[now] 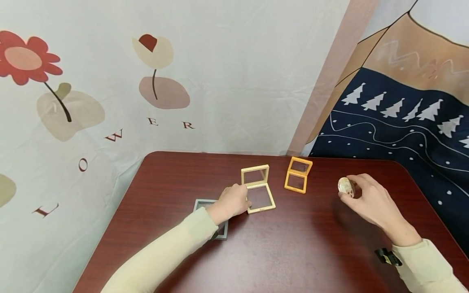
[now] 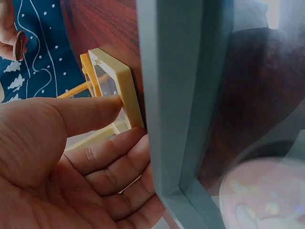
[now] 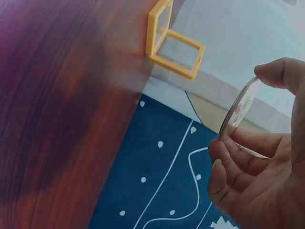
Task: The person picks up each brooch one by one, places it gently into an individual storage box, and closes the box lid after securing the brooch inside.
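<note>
Pinched between thumb and fingers of my left hand [image 1: 233, 201] is the near-left edge of a pale yellow square frame [image 1: 271, 197]. This hinged frame stands open on the table, its lid raised at the back and clear film in both halves. My right hand [image 1: 377, 203] holds a thin round coin-like disc [image 1: 346, 187] by its rim, above the table's right side. In the right wrist view the disc [image 3: 240, 107] is seen nearly edge-on, with a printed pattern on its face. Part of the pale yellow frame is hidden behind the left fingers.
An orange hinged frame [image 1: 297, 174] stands open at the back of the dark red table [image 1: 278, 252]. Under the left forearm lies a grey frame [image 1: 225, 232]; a pinkish round piece [image 2: 267, 195] shows in it in the left wrist view. Printed cloth hangs behind.
</note>
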Demonstrator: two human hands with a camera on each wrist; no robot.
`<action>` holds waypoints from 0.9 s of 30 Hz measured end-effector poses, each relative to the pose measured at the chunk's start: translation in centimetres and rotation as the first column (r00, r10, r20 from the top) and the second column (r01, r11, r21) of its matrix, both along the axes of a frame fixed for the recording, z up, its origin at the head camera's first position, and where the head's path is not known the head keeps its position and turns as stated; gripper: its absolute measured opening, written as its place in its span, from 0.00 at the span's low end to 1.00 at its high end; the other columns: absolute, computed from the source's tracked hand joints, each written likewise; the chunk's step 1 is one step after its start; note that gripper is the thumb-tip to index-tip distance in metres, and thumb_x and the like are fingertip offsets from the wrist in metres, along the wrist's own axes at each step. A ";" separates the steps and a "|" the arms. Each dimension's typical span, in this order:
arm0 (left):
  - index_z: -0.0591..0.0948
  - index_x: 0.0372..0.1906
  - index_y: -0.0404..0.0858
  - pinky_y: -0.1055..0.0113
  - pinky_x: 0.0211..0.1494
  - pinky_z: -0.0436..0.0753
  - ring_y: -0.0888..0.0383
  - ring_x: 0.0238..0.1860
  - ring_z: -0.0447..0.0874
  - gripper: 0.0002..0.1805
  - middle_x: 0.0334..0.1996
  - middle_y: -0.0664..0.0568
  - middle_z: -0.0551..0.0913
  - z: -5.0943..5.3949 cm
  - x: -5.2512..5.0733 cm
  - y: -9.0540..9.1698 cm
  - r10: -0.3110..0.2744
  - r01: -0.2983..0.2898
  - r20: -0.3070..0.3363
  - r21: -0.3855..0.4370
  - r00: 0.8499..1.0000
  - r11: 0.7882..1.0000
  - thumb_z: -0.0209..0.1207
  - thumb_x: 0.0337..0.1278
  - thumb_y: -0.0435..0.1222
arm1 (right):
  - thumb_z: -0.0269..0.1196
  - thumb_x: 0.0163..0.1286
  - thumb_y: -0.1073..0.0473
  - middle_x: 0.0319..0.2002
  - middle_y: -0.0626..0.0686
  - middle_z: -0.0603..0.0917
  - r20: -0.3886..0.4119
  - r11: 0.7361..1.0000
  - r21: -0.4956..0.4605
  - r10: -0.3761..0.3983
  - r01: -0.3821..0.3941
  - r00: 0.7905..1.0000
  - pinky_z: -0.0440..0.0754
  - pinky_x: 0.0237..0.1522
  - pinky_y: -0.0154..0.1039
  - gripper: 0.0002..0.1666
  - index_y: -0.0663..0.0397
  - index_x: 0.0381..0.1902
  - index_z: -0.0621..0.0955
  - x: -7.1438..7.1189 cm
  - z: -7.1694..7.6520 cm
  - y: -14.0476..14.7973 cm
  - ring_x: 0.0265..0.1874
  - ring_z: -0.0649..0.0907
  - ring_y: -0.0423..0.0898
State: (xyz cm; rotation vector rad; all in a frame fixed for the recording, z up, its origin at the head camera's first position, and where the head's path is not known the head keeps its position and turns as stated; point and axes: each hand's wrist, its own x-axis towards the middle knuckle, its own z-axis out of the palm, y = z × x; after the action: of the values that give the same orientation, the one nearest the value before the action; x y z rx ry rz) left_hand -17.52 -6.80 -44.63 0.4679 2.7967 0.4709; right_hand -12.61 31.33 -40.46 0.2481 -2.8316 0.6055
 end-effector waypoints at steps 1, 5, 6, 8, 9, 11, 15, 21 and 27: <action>0.81 0.24 0.43 0.59 0.35 0.80 0.60 0.23 0.79 0.14 0.20 0.58 0.80 0.0 0.0 0.0 -0.003 0.003 0.000 0.001 1.000 1.000 0.70 0.65 0.40 | 0.73 0.63 0.50 0.50 0.64 0.81 -0.001 1.000 0.000 0.005 -0.005 1.000 0.78 0.40 0.55 0.34 0.68 0.59 0.79 0.0 0.1 -0.2 0.40 0.78 0.55; 0.81 0.24 0.43 0.58 0.37 0.81 0.61 0.24 0.80 0.14 0.20 0.59 0.81 0.1 0.2 0.0 -0.013 0.013 -0.003 0.003 1.000 1.000 0.70 0.65 0.40 | 0.73 0.62 0.50 0.50 0.62 0.81 -0.013 1.000 -0.003 0.021 -0.022 1.000 0.78 0.40 0.55 0.34 0.66 0.59 0.80 0.0 0.2 -0.8 0.41 0.79 0.55; 0.81 0.24 0.43 0.57 0.38 0.82 0.60 0.24 0.80 0.14 0.20 0.59 0.82 0.2 0.3 0.0 -0.015 0.015 -0.001 0.005 1.000 1.000 0.70 0.65 0.40 | 0.73 0.62 0.50 0.50 0.62 0.81 -0.016 1.000 -0.005 0.026 -0.026 1.000 0.78 0.40 0.55 0.33 0.65 0.59 0.80 0.0 0.2 -1.0 0.41 0.79 0.55; 0.81 0.24 0.43 0.57 0.39 0.82 0.60 0.24 0.80 0.14 0.20 0.59 0.82 0.2 0.3 0.0 -0.017 0.017 -0.007 0.002 1.000 1.000 0.70 0.64 0.41 | 0.74 0.62 0.50 0.50 0.61 0.81 -0.024 0.999 -0.010 0.036 -0.036 0.999 0.78 0.41 0.56 0.33 0.65 0.59 0.81 0.0 0.2 -1.3 0.41 0.79 0.54; 0.81 0.24 0.43 0.56 0.39 0.82 0.60 0.24 0.80 0.14 0.20 0.59 0.81 0.2 0.4 0.0 -0.020 0.020 -0.008 0.001 1.000 1.000 0.70 0.64 0.41 | 0.74 0.62 0.51 0.50 0.61 0.81 -0.027 0.999 -0.014 0.042 -0.042 0.999 0.78 0.41 0.56 0.33 0.65 0.59 0.81 0.0 0.2 -1.5 0.41 0.79 0.54; 0.81 0.23 0.43 0.56 0.39 0.83 0.60 0.24 0.80 0.15 0.20 0.59 0.81 0.2 0.4 0.0 -0.022 0.022 -0.012 0.003 1.000 1.000 0.71 0.64 0.41 | 0.74 0.61 0.51 0.50 0.61 0.81 -0.031 0.998 -0.019 0.053 -0.053 0.998 0.79 0.41 0.56 0.33 0.65 0.59 0.80 0.0 0.0 -1.9 0.41 0.79 0.54; 0.81 0.23 0.44 0.55 0.41 0.83 0.59 0.25 0.81 0.15 0.19 0.59 0.81 0.1 0.6 -0.2 -0.030 0.030 -0.022 0.001 0.999 1.000 0.71 0.64 0.41 | 0.74 0.62 0.52 0.49 0.60 0.81 -0.037 0.997 -0.024 0.067 -0.068 0.997 0.80 0.41 0.55 0.32 0.64 0.59 0.81 -0.1 -0.4 -2.8 0.40 0.78 0.53; 0.79 0.21 0.45 0.56 0.41 0.82 0.60 0.25 0.80 0.18 0.17 0.59 0.79 -0.2 1.0 -0.1 -0.035 0.035 -0.017 -0.010 0.999 0.999 0.71 0.63 0.42 | 0.75 0.61 0.53 0.49 0.58 0.82 -0.038 0.994 -0.041 0.098 -0.099 0.995 0.80 0.41 0.54 0.31 0.63 0.59 0.81 -0.2 -1.0 -4.2 0.40 0.78 0.51; 0.79 0.20 0.46 0.57 0.41 0.83 0.61 0.24 0.80 0.18 0.18 0.61 0.80 -0.1 1.4 -0.1 -0.053 0.052 -0.016 -0.016 0.998 0.998 0.72 0.63 0.42 | 0.75 0.60 0.54 0.48 0.56 0.83 -0.058 0.989 -0.055 0.136 -0.139 0.989 0.80 0.41 0.52 0.30 0.63 0.57 0.82 -0.2 -1.2 -5.5 0.40 0.79 0.49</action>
State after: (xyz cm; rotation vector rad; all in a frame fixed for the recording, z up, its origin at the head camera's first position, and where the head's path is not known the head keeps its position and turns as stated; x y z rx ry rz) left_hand -16.11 -6.93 -44.68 0.5426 2.7938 0.4355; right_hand -12.82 25.86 -41.69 0.4456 -2.7566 0.6979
